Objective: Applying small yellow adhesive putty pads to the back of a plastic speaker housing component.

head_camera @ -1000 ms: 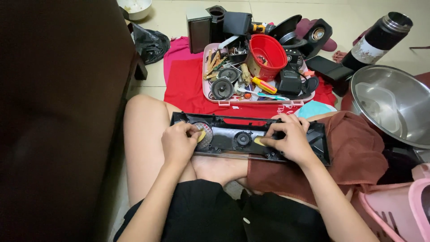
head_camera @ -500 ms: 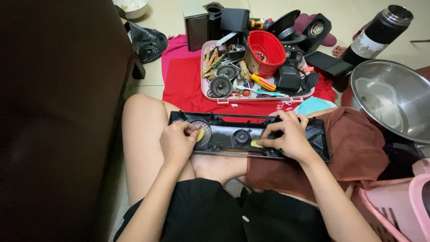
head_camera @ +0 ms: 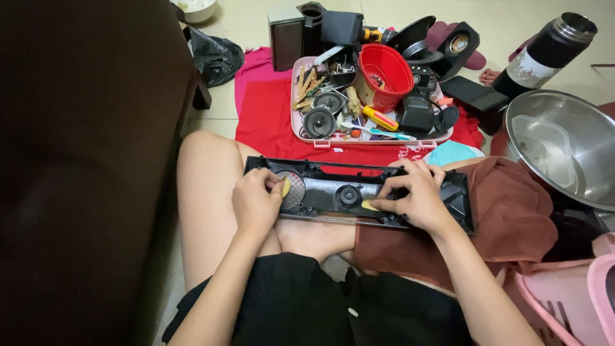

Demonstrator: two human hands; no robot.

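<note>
The light is soft, even and fairly bright, seemingly from overhead. It falls fully on the pale floor (head_camera: 512, 25) and the red cloth (head_camera: 269, 122). The left third is a dark cabinet (head_camera: 77, 160), nearly black with almost no detail. Shadows are faint and short; a soft one lies under the black panel (head_camera: 359, 192). The steel bowl (head_camera: 564, 147) shows broad, mild reflections, and the flask (head_camera: 544, 54) carries a small glint. Focus is sharp across the middle. The edges bend slightly, wide-angle. No motion blur shows on the hands.
</note>
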